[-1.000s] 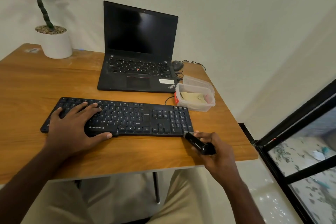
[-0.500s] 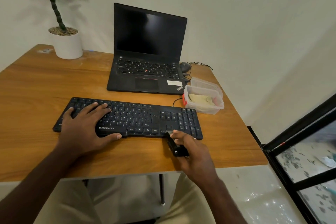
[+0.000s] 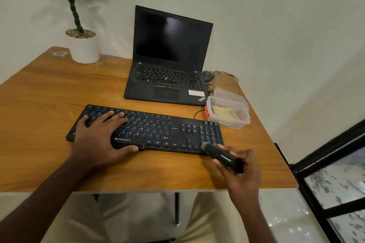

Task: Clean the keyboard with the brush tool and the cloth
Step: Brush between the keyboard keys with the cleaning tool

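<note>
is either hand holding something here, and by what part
The right hand grips the black brush tool by the rear of its handle. The left hand holds nothing; it rests flat on the keyboard.

Office/home desk: laptop [image 3: 167, 61] w/ ext keyboard [image 3: 158, 130], potted plant [image 3: 83, 45], wood table [image 3: 39, 94].

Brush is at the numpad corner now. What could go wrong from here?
1. The keyboard is steadied only at its far end by the left hand; a hard stroke from the brush tool in the right hand may pivot the near corner.
2. Swept dust could land in the open plastic container, where the cloth lies, just behind that corner.
3. The keyboard's cable runs past the container and might snag it.
</note>
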